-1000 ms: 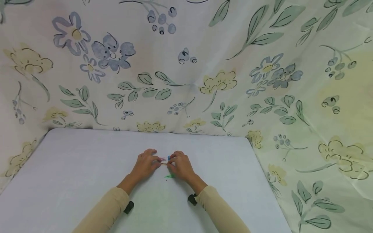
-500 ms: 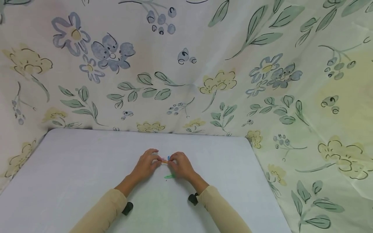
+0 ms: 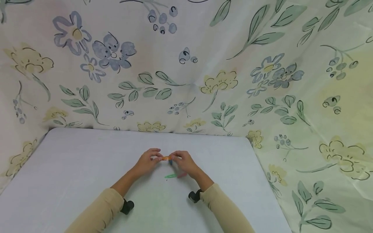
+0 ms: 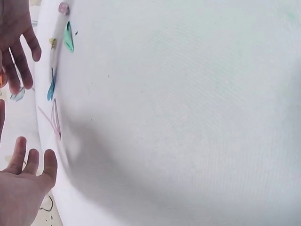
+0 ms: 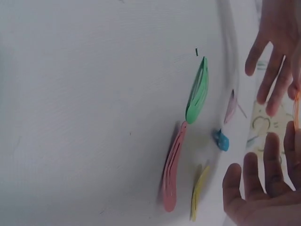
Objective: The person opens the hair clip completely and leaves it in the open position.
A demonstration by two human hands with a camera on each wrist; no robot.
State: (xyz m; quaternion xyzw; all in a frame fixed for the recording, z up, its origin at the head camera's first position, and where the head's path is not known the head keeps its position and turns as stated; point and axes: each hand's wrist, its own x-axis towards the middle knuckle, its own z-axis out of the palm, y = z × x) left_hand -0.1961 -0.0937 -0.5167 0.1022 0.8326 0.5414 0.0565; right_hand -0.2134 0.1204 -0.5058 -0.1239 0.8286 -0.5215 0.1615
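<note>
Between my two hands, held up off the white table, is an orange snap hair clip (image 3: 166, 158). My left hand (image 3: 148, 162) pinches its left end, and the right hand (image 3: 186, 164) pinches the other end. In both wrist views the remaining fingers are spread. Below on the table lie a green hair clip (image 5: 197, 92) and a pinkish-red one (image 5: 173, 172), nearly end to end. A yellow clip (image 5: 199, 193), a blue clip (image 5: 222, 140) and a pale purple clip (image 5: 231, 107) lie farther back, under the hands.
The white table (image 3: 87, 168) has its rear edge against a floral cloth (image 3: 175, 106) that hangs behind and at the sides. Black wrist cameras (image 3: 127, 206) sit at the sleeve cuffs. A small dark speck (image 5: 196, 52) lies near the green clip.
Both hands have risen a little from the table, lifting the orange clip into clearer view. The pinkish-red clip, hidden before, now shows beneath the right hand.
</note>
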